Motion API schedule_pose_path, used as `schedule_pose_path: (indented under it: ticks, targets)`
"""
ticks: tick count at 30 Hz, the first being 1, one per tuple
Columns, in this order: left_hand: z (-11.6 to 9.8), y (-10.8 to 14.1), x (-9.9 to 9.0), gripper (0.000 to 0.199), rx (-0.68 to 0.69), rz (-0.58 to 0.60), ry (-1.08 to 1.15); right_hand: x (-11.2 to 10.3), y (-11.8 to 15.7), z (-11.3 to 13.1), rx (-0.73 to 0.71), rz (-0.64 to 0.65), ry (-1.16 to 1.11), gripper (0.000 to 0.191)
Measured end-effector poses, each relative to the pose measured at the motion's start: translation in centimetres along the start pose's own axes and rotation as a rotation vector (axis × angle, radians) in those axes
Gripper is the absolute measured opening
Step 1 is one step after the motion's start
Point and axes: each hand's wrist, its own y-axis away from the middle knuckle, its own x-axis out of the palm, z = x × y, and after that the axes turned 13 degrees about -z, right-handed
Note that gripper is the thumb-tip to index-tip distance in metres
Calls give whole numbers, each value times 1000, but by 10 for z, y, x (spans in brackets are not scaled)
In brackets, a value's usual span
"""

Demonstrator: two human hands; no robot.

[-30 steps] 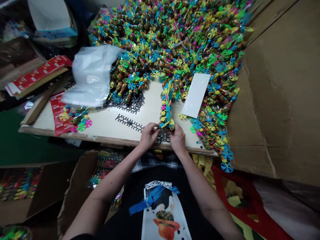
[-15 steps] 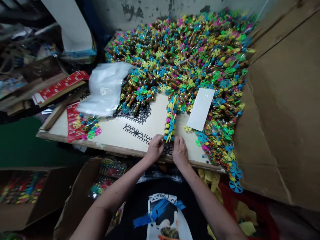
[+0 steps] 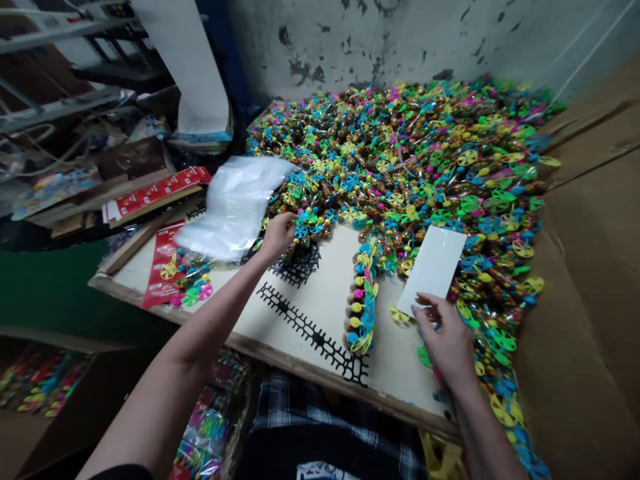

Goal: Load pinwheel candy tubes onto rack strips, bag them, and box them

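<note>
Done: 1 toy row (image 3: 357, 308) lined up on the table (image 3: 331, 297), near the black strip (image 3: 317, 339). Remaining: big loose pile (image 3: 400, 167) behind. Left hand (image 3: 280, 235) curled at pile's edge (can't tell if gripping); right hand (image 3: 449, 345) half-curled at card's (image 3: 434, 267) near end, hold unclear.

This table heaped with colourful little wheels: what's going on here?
Someone is working bare-handed at the table. The right hand is at the near end of a white card, fingertips over it; whether they grip it is unclear. The left hand is at the near edge of the colourful heap, beside the plastic bags; whether it holds anything can't be seen. Between the hands, a row of wheeled pieces lies untouched, close to black toothed strips.
</note>
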Motion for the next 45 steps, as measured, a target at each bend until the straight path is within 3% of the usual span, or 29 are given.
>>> schedule_pose_path:
  ticks: [2,4,7,9,14,17,21,26,30,35,38,41,45]
  targets:
    - [8,-39,21,18,-17,-30,-99,4,-26,5,4,-16,-1,26]
    - [8,-59,44,14,-69,-3,-197,12,-46,12,-12,8,-11,26]
    - [-3,-62,70,18,-106,66,-330,30,-73,18,-51,80,-48,24]
    - [-13,-57,76,23,-82,124,-356,48,-92,21,-80,124,-83,22]
    - [-21,-51,60,26,-47,395,-262,113,-151,32,-264,310,-81,18]
    - [-15,-46,48,33,42,475,-277,159,-182,42,-454,492,-45,22]
    - [-2,-37,44,36,184,437,-389,205,-205,55,-770,631,101,35]
    - [9,-37,44,23,306,316,-389,227,-210,68,-1086,614,397,38]
    - [8,-36,35,20,305,304,-200,228,-212,72,-1195,586,435,30]
    - [-12,-13,17,4,78,215,252,218,-211,64,-1132,532,239,23]
    - [-31,12,9,8,-128,237,540,197,-205,54,-889,361,109,16]
    - [-46,46,2,10,-267,279,694,154,-185,40,-546,122,-60,24]
    - [-53,106,-7,13,-328,275,661,78,-114,20,-212,-64,-269,30]
